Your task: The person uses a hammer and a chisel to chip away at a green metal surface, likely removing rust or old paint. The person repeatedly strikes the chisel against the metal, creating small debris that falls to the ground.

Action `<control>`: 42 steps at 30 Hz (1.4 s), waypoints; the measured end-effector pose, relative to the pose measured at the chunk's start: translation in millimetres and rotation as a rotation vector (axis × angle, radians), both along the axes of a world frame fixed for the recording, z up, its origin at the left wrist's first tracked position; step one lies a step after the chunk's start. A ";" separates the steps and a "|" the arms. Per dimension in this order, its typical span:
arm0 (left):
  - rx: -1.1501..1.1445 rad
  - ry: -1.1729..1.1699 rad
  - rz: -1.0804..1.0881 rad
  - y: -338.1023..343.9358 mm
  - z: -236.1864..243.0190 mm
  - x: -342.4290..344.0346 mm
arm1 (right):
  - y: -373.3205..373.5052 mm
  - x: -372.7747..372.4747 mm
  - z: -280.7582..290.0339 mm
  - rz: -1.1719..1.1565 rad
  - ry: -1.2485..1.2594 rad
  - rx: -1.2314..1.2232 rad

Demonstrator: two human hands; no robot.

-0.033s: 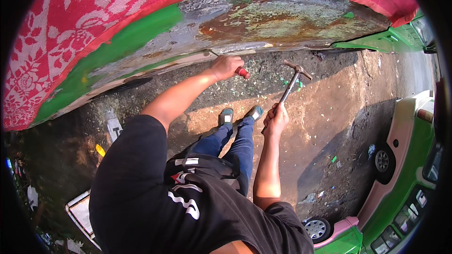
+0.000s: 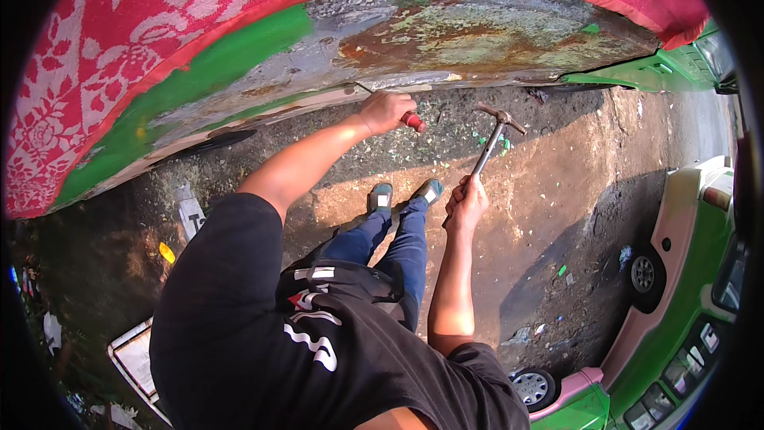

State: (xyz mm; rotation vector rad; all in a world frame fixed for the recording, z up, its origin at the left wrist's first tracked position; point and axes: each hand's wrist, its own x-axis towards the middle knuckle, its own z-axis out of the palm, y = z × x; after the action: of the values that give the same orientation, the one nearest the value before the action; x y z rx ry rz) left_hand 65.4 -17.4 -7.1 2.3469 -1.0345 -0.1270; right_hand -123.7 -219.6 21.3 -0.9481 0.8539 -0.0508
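My left hand is closed round a screwdriver-like tool with a red handle, its thin metal shaft reaching up-left to the lower edge of a vehicle body panel. The panel is patched with green paint, grey filler and rusty bare metal. My right hand grips the metal shaft of a hammer, whose head is out over the dirt ground, apart from the red-handled tool. A red and white floral cloth covers the upper part of the panel.
A green and pink vehicle stands at the right, wheels on the stained ground. More green bodywork is at the upper right. A pale framed board lies lower left among scraps. My feet are on the ground below my hands.
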 end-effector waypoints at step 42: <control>-0.179 -0.133 0.198 64.8 9.9 -37.6 | 33.4 -45.6 26.6 0.378 0.032 -0.084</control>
State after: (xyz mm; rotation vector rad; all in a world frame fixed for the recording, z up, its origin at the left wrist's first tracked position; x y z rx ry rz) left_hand 27.8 47.4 2.8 2.3015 -0.8304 0.1919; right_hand -169.4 -186.2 47.9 -1.1783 0.6936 0.2561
